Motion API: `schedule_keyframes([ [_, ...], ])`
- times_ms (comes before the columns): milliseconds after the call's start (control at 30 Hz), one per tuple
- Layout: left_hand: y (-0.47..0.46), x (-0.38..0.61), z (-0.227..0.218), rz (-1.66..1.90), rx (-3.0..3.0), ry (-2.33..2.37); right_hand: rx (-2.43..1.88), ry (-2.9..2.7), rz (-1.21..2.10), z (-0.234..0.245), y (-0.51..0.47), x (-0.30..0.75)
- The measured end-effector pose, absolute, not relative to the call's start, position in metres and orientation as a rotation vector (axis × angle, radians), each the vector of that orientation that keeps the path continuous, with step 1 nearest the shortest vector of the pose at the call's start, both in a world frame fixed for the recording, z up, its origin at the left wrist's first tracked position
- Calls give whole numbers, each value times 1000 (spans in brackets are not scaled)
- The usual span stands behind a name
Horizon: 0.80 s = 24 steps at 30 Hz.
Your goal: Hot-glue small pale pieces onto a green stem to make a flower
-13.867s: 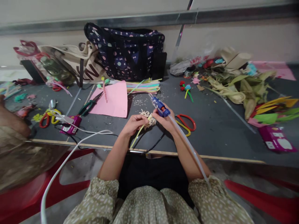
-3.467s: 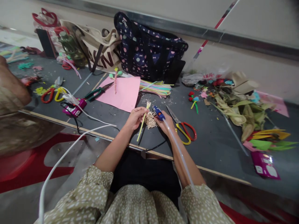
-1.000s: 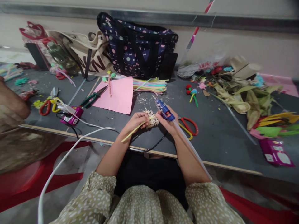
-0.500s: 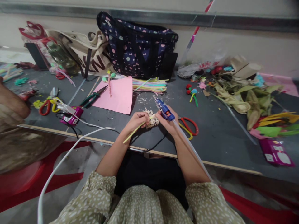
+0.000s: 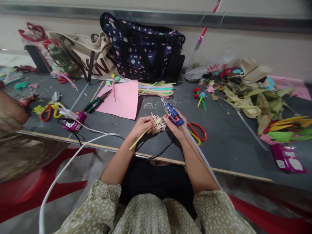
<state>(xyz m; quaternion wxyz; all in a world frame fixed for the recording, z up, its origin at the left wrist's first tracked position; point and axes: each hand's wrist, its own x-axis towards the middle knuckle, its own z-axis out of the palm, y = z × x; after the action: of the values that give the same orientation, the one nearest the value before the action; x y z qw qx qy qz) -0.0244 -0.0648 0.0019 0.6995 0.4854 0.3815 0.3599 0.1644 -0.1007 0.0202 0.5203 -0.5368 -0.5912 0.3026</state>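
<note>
My left hand is closed on a yellow-green straw stem topped by a pale cluster of dried husk petals. The stem slants down to the left over the dark table. My right hand grips a blue glue gun, its nozzle end pointing away up-left and its clear glue stick trailing back along my forearm. Both hands meet at the petal cluster near the table's front edge.
Red-and-yellow scissors lie just right of my right hand. A pink paper sheet, coloured straws and a polka-dot bag sit beyond. Corn husks pile at right. Another person's arm is at left, near a magenta glue gun.
Over the last second the hands stay together at the petal cluster; the glue gun has tipped slightly lower toward it. Earlier the stem was held more upright.
</note>
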Motion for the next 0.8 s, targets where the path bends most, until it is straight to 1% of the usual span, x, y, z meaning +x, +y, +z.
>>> schedule_keyframes([
  [333, -67, -22, 4, 831, 1166, 873, -1289, -1405, 757, 23, -102, 162],
  [800, -68, -21, 7, 843, 1193, 887, -1286, -1447, 753, 13, -98, 164],
])
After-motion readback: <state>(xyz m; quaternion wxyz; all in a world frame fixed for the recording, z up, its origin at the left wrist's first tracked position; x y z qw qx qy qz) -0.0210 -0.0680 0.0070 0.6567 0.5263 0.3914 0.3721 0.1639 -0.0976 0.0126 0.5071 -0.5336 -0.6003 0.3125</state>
